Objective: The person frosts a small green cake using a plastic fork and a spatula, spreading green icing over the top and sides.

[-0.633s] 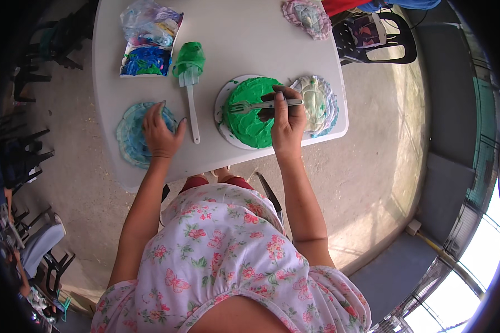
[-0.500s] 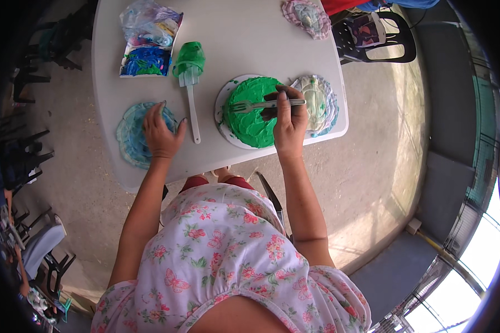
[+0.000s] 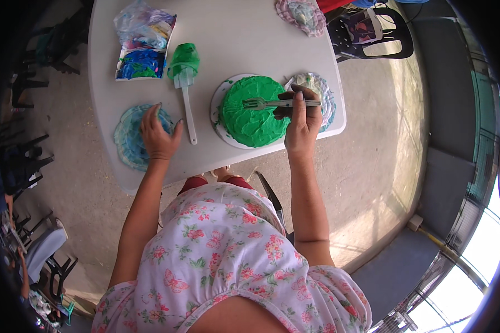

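A round cake (image 3: 250, 125) covered in rough green frosting sits on a white board (image 3: 218, 119) near the table's front edge. Above its right half, my right hand (image 3: 301, 119) grips a fork (image 3: 269, 104), tines pointing left over the frosting. Whether the tines touch the frosting I cannot tell. My left hand (image 3: 160, 133) rests with fingers spread on a crumpled, blue-stained round cloth or cover (image 3: 132, 139). Between that hand and the cake lies a spatula (image 3: 189, 111) with a white handle and a green-smeared head.
A tray (image 3: 141, 64) smeared with blue and green frosting stands back left, with a stained plastic bag (image 3: 144, 25) on it. A frilled whitish round piece (image 3: 329, 108) lies right of the cake, a pinkish one (image 3: 303, 16) farther back. A black chair (image 3: 391, 33) stands beyond the table's right side.
My right hand has moved to the right with the fork, so the tines have shifted from the cake's left part toward its middle. My left hand stays on the blue-stained piece.
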The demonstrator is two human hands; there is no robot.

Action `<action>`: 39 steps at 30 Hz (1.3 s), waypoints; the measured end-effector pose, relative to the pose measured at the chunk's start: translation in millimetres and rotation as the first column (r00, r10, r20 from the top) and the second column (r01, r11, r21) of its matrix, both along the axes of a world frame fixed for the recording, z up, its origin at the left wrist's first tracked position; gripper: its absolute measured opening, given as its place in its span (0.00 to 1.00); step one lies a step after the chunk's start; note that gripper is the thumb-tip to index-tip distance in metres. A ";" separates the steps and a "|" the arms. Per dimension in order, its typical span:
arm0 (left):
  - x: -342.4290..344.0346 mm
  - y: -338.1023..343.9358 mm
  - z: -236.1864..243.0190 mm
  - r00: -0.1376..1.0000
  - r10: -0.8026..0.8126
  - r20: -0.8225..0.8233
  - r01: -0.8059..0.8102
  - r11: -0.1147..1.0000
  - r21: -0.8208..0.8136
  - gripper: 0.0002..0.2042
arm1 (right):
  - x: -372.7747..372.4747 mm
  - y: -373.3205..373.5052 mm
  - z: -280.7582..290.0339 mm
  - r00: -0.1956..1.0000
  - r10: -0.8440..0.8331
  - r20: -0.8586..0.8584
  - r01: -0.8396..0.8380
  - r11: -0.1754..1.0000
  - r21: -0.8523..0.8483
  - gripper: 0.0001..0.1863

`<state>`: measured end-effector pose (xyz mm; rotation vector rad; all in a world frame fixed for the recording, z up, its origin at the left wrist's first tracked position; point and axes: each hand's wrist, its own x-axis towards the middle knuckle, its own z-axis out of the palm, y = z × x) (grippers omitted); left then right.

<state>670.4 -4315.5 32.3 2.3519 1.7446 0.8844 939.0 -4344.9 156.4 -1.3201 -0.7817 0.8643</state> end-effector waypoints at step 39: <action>2.2 0.6 -0.4 1.000 0.022 -0.013 -0.022 0.999 0.024 0.30 | 2.0 7.8 -16.5 0.998 0.037 -0.058 -0.038 0.999 -0.028 0.11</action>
